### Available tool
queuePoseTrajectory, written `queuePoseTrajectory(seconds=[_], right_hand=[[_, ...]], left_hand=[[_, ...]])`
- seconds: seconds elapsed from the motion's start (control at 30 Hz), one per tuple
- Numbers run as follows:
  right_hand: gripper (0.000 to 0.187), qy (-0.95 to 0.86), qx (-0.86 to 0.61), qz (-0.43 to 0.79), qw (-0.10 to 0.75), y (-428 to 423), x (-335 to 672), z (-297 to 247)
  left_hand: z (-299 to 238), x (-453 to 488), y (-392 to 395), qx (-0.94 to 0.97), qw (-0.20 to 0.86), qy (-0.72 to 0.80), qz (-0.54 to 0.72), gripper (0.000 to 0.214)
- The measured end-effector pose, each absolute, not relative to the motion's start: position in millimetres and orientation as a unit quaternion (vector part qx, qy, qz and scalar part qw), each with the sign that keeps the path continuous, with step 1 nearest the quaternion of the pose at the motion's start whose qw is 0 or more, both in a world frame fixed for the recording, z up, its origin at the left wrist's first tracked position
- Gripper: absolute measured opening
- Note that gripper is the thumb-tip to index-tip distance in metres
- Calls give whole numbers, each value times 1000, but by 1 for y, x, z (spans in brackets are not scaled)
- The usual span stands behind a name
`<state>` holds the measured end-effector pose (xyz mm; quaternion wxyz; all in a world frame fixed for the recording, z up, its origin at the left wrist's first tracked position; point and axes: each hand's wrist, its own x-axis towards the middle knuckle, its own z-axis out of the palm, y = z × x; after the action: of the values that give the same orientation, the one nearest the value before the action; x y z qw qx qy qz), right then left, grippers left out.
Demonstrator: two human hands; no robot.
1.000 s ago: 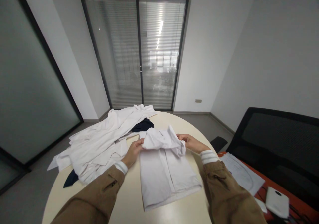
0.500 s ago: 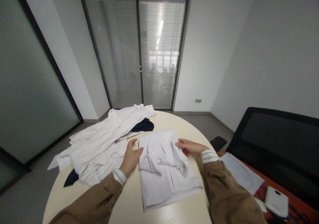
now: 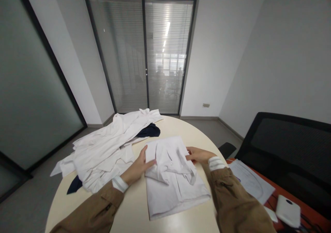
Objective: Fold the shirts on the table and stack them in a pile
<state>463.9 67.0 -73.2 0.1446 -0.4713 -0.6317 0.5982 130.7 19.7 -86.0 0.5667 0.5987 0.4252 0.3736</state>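
Head view shows two bare hands at one folded white cloth garment (image 3: 176, 188), lying on the near middle of the round cream table (image 3: 130, 215). Its upper part is bunched and creased over a flatter lower part. The left hand (image 3: 137, 166) is spread, thumb on the garment's left side and forefinger by its far left corner. The right hand (image 3: 201, 154) has its fingertips at the garment's right edge; whether they pinch cloth, I cannot tell.

Beside it, far left, one heap of rumpled white garments (image 3: 100, 150) crowds the table; overlaps prevent a count. Two navy cloth portions show from under it: one at the heap's right (image 3: 152, 130), one at its near left end (image 3: 74, 185). Two brown sleeves with striped cuffs cross the near table, the right one hiding part of the table edge.

On the right stands one black mesh chair back (image 3: 289, 146). Beside it, a red-orange surface (image 3: 307, 213) bears white paper (image 3: 250, 179), one rounded white device (image 3: 288, 210) and dark cables.
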Motion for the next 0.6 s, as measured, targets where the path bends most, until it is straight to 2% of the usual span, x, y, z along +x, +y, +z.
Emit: queuePoseTrajectory(seconds=[0.1, 0.17, 0.3, 0.4, 0.47, 0.6], right_hand=[[60, -662, -446, 587, 136, 66, 464, -71], [67, -684, -440, 566, 133, 68, 464, -71], [90, -752, -383, 517, 144, 69, 463, -65], [100, -774, -358, 500, 149, 68, 464, -60], [93, -766, -364, 507, 150, 67, 465, -60], [66, -726, -400, 543, 131, 67, 467, -67]], left_hand=[[-95, 136, 25, 524, 587, 453, 418, 94], [-99, 139, 25, 536, 565, 468, 418, 93], [-92, 138, 16, 637, 450, 493, 386, 99], [-80, 135, 7, 710, 422, 474, 307, 88], [-76, 137, 2, 716, 422, 473, 291, 76], [-84, 149, -8, 692, 364, 518, 347, 58]])
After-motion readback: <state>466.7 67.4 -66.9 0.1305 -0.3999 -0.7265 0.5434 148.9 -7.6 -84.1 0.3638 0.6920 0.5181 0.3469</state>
